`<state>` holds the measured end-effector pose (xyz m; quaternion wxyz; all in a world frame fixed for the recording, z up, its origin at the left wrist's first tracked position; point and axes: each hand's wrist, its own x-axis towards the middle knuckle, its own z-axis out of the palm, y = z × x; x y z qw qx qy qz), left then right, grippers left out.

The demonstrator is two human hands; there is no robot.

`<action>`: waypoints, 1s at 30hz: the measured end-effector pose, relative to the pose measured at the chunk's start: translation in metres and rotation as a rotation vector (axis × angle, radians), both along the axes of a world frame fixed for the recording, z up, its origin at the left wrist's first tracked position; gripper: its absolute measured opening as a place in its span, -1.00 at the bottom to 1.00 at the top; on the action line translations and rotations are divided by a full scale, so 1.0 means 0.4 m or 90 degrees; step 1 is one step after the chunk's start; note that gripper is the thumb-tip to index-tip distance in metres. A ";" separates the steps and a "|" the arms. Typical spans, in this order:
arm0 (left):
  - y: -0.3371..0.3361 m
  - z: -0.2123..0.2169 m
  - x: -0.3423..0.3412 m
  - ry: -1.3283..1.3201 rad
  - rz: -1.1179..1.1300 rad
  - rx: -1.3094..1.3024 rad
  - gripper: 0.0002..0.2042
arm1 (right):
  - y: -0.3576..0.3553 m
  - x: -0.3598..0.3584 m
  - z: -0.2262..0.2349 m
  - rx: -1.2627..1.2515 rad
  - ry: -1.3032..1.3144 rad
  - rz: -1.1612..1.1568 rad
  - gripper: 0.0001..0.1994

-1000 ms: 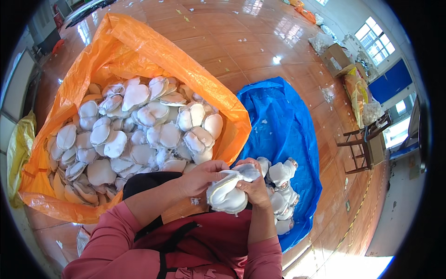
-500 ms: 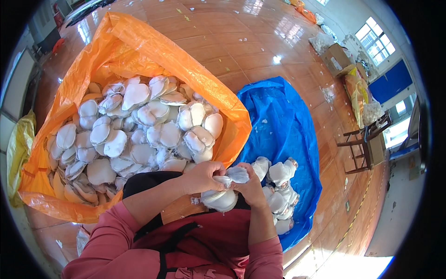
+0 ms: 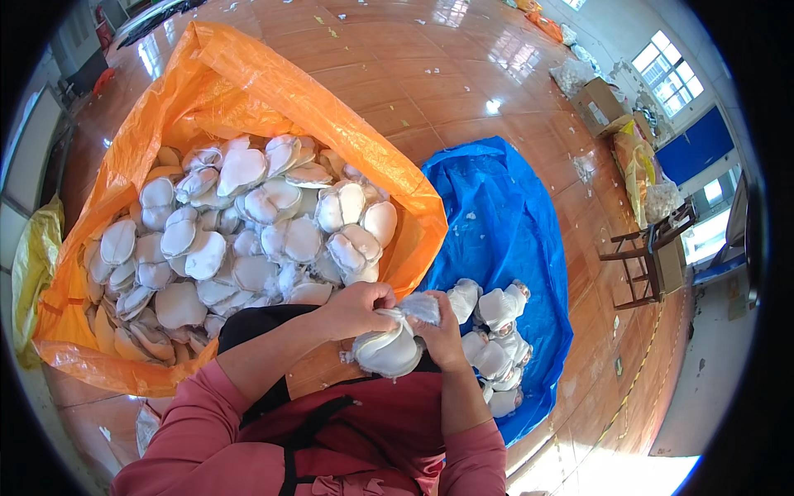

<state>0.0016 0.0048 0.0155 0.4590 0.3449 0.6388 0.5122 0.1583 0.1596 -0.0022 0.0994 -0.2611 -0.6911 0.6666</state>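
Observation:
My left hand and my right hand both grip one white moulded foam pad held over my lap, with a bit of clear plastic film pinched between the fingers above it. To my left lies a big orange plastic sack spread open and heaped with several white pads of the same kind. To my right a blue plastic sheet carries a smaller pile of white pads, close beside my right hand.
The floor is glossy reddish wood. A yellow bag lies at the far left. At the far right stand a dark wooden chair, cardboard boxes and more filled bags by a window wall.
The pad has been turned and drawn lower between my hands, and the clear film now sticks up above it. Both piles stay as they were.

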 end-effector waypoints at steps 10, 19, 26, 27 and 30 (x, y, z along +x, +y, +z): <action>0.037 0.013 0.124 0.377 0.257 0.256 -0.70 | -0.003 -0.028 -0.011 0.119 0.072 -0.211 -0.64; 0.020 0.019 0.184 0.433 0.238 0.306 -0.61 | 0.021 -0.019 -0.021 0.099 0.081 -0.258 -0.66; 0.026 0.012 0.168 0.413 0.233 0.288 -0.65 | 0.014 -0.032 -0.029 0.121 0.145 -0.333 -0.65; 0.035 0.003 0.161 0.436 0.249 0.302 -0.65 | 0.015 -0.035 -0.024 0.117 0.151 -0.334 -0.65; 0.055 -0.020 0.138 0.485 0.279 0.319 -0.65 | 0.011 -0.047 -0.008 0.110 0.163 -0.339 -0.64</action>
